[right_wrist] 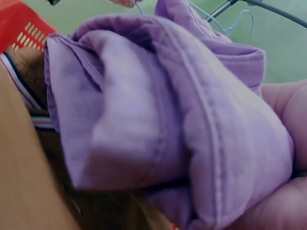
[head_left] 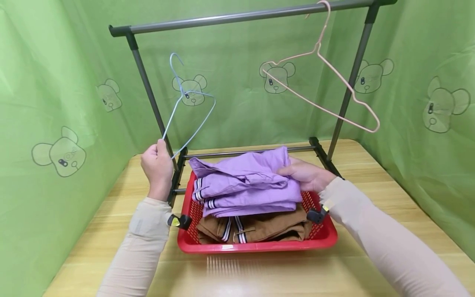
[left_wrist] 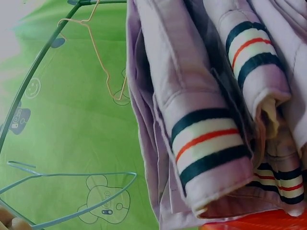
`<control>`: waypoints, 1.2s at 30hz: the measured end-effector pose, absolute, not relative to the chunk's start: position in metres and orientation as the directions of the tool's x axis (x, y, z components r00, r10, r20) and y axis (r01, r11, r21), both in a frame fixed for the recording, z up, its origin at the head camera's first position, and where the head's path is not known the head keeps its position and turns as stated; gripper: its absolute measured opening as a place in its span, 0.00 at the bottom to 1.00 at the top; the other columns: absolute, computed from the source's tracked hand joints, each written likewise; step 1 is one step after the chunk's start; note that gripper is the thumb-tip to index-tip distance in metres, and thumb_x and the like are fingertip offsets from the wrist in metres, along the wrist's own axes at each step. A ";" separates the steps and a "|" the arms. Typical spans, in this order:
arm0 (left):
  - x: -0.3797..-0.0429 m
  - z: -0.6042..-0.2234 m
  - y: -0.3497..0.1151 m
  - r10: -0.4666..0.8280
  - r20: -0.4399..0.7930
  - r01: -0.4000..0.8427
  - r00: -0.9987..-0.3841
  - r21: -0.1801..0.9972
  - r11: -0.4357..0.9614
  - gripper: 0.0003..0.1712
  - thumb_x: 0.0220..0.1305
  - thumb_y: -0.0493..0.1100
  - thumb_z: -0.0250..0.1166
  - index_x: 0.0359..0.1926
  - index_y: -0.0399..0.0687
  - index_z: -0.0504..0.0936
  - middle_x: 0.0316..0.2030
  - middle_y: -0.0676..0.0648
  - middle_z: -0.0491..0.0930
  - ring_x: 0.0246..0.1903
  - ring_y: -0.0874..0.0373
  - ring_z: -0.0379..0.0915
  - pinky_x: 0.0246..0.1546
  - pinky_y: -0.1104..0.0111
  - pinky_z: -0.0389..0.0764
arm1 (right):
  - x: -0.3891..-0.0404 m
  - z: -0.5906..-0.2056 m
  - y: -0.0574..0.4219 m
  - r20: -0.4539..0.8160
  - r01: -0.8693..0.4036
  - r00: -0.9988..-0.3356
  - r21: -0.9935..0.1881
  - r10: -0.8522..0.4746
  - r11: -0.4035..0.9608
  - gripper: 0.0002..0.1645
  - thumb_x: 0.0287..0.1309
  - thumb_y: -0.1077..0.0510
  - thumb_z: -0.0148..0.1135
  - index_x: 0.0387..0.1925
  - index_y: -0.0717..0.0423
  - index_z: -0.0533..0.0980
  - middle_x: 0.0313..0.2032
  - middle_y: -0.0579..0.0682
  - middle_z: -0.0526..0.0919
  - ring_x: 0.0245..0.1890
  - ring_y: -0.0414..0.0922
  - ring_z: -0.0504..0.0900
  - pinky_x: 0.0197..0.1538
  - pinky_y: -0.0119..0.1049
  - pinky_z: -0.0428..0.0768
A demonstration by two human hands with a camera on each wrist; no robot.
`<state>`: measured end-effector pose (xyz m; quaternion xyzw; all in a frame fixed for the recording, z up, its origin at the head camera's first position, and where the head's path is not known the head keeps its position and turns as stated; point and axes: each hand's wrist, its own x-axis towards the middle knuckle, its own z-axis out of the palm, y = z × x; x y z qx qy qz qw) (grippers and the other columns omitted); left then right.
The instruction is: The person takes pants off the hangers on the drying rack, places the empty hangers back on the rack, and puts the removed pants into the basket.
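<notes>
My left hand (head_left: 157, 165) grips a light-blue wire hanger (head_left: 172, 117) by its lower end, hook upward, to the left of the basket. With my right hand (head_left: 311, 175) I hold the right end of folded purple trousers (head_left: 245, 185), thumb on top; the fingers beneath are mostly hidden. The left wrist view shows navy, white and red stripes on the cuffs of the purple trousers (left_wrist: 206, 148). Beneath them, a folded brown garment (head_left: 274, 229) with striped trim lies in a red plastic basket (head_left: 259, 247).
Behind the basket stands a dark metal clothes rack (head_left: 230, 18). A pink wire hanger (head_left: 336, 74) hangs from its bar towards the right. Green curtains (head_left: 237, 111) printed with bear heads enclose the wooden table (head_left: 371, 247).
</notes>
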<state>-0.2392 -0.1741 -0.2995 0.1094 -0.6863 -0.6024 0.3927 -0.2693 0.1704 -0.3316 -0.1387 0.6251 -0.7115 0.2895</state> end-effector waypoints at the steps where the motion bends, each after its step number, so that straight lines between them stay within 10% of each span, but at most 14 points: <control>1: -0.239 -0.300 -0.174 -0.622 0.407 0.322 -0.669 0.913 0.251 0.27 0.71 0.44 0.54 0.12 0.51 0.62 0.08 0.56 0.57 0.10 0.64 0.52 0.12 0.73 0.52 | -0.270 -0.332 0.172 -0.170 0.236 -0.789 -0.971 -0.591 -0.037 0.21 0.60 0.73 0.50 0.53 0.56 0.63 0.44 0.50 0.79 0.41 0.43 0.81 0.48 0.36 0.81; 10: -0.240 -0.300 -0.176 -0.607 0.421 0.312 -0.674 0.907 0.283 0.27 0.71 0.46 0.53 0.13 0.51 0.61 0.09 0.56 0.56 0.11 0.64 0.50 0.12 0.73 0.52 | -0.283 -0.346 0.184 -0.198 0.181 -0.749 -0.979 -0.632 0.092 0.20 0.56 0.74 0.53 0.50 0.59 0.67 0.41 0.49 0.80 0.41 0.42 0.80 0.48 0.34 0.80; 23: -0.240 -0.301 -0.174 -0.598 0.393 0.295 -0.698 0.920 0.259 0.26 0.72 0.46 0.53 0.13 0.51 0.62 0.09 0.57 0.57 0.10 0.65 0.51 0.11 0.74 0.51 | -0.292 -0.374 0.183 -0.327 0.199 -0.741 -0.941 -0.587 0.274 0.41 0.52 0.75 0.54 0.66 0.65 0.48 0.55 0.61 0.69 0.49 0.48 0.77 0.54 0.41 0.78; 32: -0.241 -0.300 -0.175 -0.599 0.407 0.308 -0.689 0.913 0.267 0.27 0.71 0.46 0.53 0.13 0.51 0.61 0.09 0.57 0.56 0.11 0.65 0.49 0.12 0.74 0.50 | -0.292 -0.367 0.176 -0.178 -0.099 -0.798 -0.904 -0.576 0.416 0.55 0.46 0.78 0.60 0.73 0.56 0.45 0.63 0.69 0.61 0.59 0.59 0.67 0.56 0.42 0.73; 36: -0.241 -0.300 -0.174 -0.601 0.402 0.299 -0.691 0.916 0.268 0.27 0.71 0.46 0.53 0.13 0.51 0.61 0.09 0.56 0.56 0.11 0.64 0.49 0.13 0.73 0.50 | -0.290 -0.356 0.169 -0.131 -0.264 -0.813 -0.785 -0.567 0.560 0.65 0.43 0.78 0.63 0.76 0.47 0.41 0.67 0.72 0.53 0.49 0.59 0.74 0.42 0.41 0.79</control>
